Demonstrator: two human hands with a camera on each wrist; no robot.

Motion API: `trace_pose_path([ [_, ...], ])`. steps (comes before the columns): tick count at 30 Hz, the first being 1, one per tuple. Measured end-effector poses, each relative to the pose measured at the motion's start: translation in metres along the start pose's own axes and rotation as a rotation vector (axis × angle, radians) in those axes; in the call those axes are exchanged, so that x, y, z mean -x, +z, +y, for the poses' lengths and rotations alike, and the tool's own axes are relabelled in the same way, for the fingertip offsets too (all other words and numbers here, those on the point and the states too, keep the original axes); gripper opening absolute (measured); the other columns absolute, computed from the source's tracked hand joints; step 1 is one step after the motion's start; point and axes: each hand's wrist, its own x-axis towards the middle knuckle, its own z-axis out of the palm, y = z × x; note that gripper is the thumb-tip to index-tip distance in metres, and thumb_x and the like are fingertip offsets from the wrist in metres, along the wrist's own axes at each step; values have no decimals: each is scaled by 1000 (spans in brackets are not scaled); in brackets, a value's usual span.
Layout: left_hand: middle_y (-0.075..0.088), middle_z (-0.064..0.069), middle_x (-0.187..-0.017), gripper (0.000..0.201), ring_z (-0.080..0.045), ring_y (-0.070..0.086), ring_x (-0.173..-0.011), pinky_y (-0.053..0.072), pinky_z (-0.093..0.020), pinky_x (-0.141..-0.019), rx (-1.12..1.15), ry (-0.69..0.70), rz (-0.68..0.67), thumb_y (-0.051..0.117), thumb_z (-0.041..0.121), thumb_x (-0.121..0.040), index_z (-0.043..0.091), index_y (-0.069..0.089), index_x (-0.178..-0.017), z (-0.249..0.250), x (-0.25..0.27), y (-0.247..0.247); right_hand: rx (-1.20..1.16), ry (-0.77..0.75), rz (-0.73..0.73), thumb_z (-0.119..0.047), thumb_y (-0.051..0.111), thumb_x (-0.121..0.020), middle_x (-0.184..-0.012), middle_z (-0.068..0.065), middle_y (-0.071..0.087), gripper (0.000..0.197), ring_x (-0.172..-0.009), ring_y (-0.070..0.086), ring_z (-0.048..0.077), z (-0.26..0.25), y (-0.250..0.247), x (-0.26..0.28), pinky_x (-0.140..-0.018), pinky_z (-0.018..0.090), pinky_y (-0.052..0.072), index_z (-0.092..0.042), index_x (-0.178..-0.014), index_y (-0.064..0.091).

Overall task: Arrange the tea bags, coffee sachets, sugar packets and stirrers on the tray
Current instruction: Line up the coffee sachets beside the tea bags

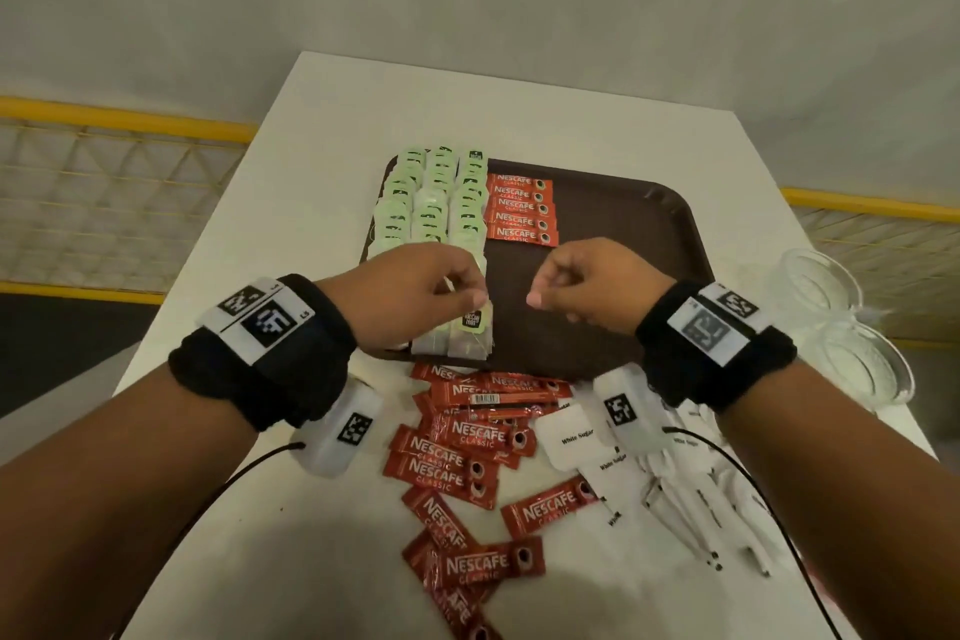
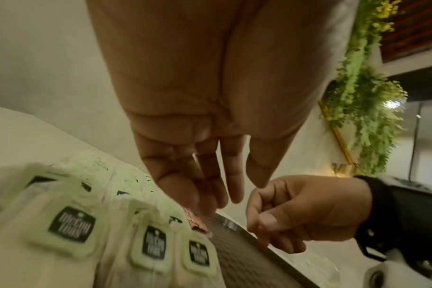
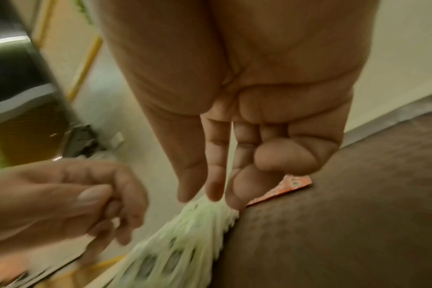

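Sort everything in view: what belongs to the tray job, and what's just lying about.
Belongs to the job:
tray
tea bags, in rows on the tray
sachets, five on the tray
loose sachets on the table
sugar packets
stirrers

Lying about:
clear cups at the table's right edge
yellow railing behind

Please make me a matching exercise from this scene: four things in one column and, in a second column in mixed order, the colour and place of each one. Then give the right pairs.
Things:
1. tea bags
2. sugar packets
3. clear cups
4. tray

Colour and place:
A. brown, partly bare
B. white, beside the stirrers
C. pale green, in rows on the tray's left part
D. transparent, at the right edge of the table

Pairs: 1-C, 2-B, 3-D, 4-A.
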Motion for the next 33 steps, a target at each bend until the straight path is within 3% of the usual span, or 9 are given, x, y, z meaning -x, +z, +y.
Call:
trace_pose_path([
  [4,61,10,-105,16,-4,59,-91,45,-19,-72,-113,-16,-96,57,34,-97,24,65,-106,8,32,24,226,-109,-161,-33,71,-84,-84,-9,66,12,-76,61,7,-5,29,42,-72,24,48,-25,-93,70],
  [7,60,4,-109,21,-13,60,-96,50,-31,-84,-243,-8,-133,57,32,-97,20,62,-114,8,48,41,373,-104,-154,-32,68,-87,-90,-12,59,21,-82,54,7,-1,51,56,-73,22,40,-24,-106,67],
  [10,60,0,-111,20,-20,60,-99,50,-38,-87,-330,-47,-98,50,30,-100,18,60,-112,6,52,53,457,-102,-115,-30,65,-88,-101,-5,60,28,-90,56,13,1,67,58,-76,24,41,-23,-115,64],
  [13,61,-3,-113,22,-23,59,-99,49,-40,-86,-393,-79,-49,46,34,-101,19,58,-113,5,50,61,471,-115,-88,-28,66,-87,-100,-2,57,29,-93,58,18,-2,79,59,-74,25,40,-24,-116,63],
  [17,59,-1,-116,32,-22,60,-101,50,-40,-87,-464,-122,-66,56,43,-95,21,56,-118,2,54,68,455,-137,-42,-28,71,-83,-99,-2,47,26,-95,56,21,-5,87,63,-79,30,46,-27,-108,64],
  [21,59,1,-115,32,-20,58,-102,50,-39,-88,-446,-131,-60,61,42,-93,22,59,-118,-4,58,72,446,-152,-19,-27,71,-82,-107,-1,53,20,-100,53,20,-5,93,66,-88,35,48,-29,-101,63],
  [25,56,-1,-115,33,-22,53,-106,49,-40,-88,-474,-114,-46,63,42,-92,22,62,-118,-8,61,72,428,-138,-31,-26,70,-81,-103,-2,59,17,-97,57,19,-8,95,68,-86,35,49,-29,-92,58],
  [33,61,-1,-116,25,-22,60,-103,52,-40,-86,-393,-188,-72,62,28,-92,23,58,-116,-11,56,69,426,-94,-11,-32,73,-81,-111,-1,59,36,-103,56,19,-10,95,60,-88,33,48,-26,-113,61],
])
